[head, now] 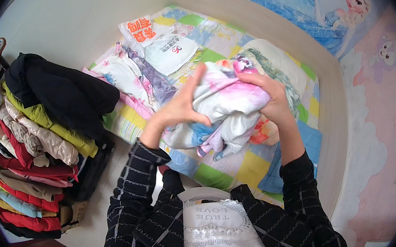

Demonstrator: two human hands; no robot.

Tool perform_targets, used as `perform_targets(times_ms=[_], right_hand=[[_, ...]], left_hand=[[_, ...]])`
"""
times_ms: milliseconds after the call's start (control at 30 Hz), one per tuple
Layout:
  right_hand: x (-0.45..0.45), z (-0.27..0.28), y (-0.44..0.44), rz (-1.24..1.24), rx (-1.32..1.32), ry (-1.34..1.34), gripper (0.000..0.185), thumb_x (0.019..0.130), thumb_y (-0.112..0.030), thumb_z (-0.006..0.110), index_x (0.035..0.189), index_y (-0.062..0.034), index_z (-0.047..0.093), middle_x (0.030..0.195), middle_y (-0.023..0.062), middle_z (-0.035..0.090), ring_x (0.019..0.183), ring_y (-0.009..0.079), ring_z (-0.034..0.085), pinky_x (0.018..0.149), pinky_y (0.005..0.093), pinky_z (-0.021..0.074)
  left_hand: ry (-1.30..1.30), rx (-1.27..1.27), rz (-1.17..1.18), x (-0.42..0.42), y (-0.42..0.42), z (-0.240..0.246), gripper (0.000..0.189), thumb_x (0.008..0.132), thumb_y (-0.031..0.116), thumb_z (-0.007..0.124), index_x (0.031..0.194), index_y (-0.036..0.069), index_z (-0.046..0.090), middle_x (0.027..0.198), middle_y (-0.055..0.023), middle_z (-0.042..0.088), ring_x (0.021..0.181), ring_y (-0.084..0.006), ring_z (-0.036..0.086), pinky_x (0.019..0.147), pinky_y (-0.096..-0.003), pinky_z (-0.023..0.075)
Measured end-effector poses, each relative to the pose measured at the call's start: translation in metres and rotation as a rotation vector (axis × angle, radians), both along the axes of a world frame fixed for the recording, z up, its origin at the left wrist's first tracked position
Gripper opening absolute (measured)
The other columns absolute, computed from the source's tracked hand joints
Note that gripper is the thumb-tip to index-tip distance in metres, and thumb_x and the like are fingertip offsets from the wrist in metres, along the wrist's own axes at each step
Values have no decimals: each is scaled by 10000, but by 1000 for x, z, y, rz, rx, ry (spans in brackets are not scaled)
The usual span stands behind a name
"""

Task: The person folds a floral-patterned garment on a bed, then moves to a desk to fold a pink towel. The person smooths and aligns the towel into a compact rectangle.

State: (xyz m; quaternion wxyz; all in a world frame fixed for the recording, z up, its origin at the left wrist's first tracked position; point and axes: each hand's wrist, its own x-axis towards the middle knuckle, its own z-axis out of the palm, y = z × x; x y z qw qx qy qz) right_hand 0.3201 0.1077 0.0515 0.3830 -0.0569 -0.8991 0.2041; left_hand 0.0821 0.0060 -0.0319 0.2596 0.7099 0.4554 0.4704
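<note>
A crumpled bundle of white cloth with pink and blue patches (231,94) is between my hands, over the bed. My right hand (273,95) grips its right side, with the thumb on top near a gathered pink and dark end. Fingers spread wide, my left hand (183,107) is at the bundle's left edge; its fingertips are slightly blurred. Folds of the same cloth hang below, and a strip with a pink and purple end (208,148) sticks out. Behind my right hand lies a green-grey floral cloth (279,68), partly hidden.
The bed has a patchwork sheet (221,175). White plastic bags (170,54) with printing and floral clothes (124,73) lie on its far left. A blue padded piece (305,148) is at right. A rack of jackets (40,140) stands left; a bed-side panel (329,102) borders the right.
</note>
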Motion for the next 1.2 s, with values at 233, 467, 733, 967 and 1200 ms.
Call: perform_targets(times_ms=[233, 467, 733, 967, 1200], right_hand=[[14, -8, 1, -157, -100, 397, 489, 672, -20, 818, 1144, -36, 689, 1111, 112, 731, 1023, 228, 703, 923, 339, 532], [40, 1, -20, -178, -139, 779, 514, 867, -263, 737, 1267, 10, 563, 1211, 189, 627, 1105, 260, 625, 1011, 423, 477], [134, -14, 22, -488, -499, 125, 962, 767, -310, 824, 1534, -55, 303, 1522, 181, 401, 1419, 282, 372, 1191, 440, 266], [96, -14, 13, -257, -334, -35, 1201, 585, -166, 886, 1579, -79, 218, 1578, 116, 346, 1450, 262, 327, 1191, 391, 255], [4, -97, 55, -67, -768, 20, 998, 644, -146, 875, 1500, -74, 368, 1513, 116, 417, 1340, 269, 460, 1127, 386, 369]], left_hand=[[-8, 43, 106, 116, 28, -73, 1461, 498, 518, 932, 1557, -9, 74, 1584, -278, 194, 1478, -401, 222, 1223, -524, 96], [31, 279, 607, 113, 69, -73, 558, 759, 276, 760, 1228, 33, 585, 1108, -181, 635, 1091, -408, 572, 1058, -541, 362], [-54, 601, 823, 26, 62, 60, 296, 780, 43, 653, 1074, 70, 666, 1006, -149, 688, 921, -351, 677, 762, -380, 541], [105, 491, 517, 84, 59, 76, 286, 784, -6, 591, 1052, 70, 652, 987, -158, 674, 906, -375, 666, 744, -418, 537], [-207, 60, -73, 86, 41, 86, 731, 778, 137, 757, 1434, 96, 438, 1314, -175, 595, 1236, -307, 559, 1042, -381, 423]])
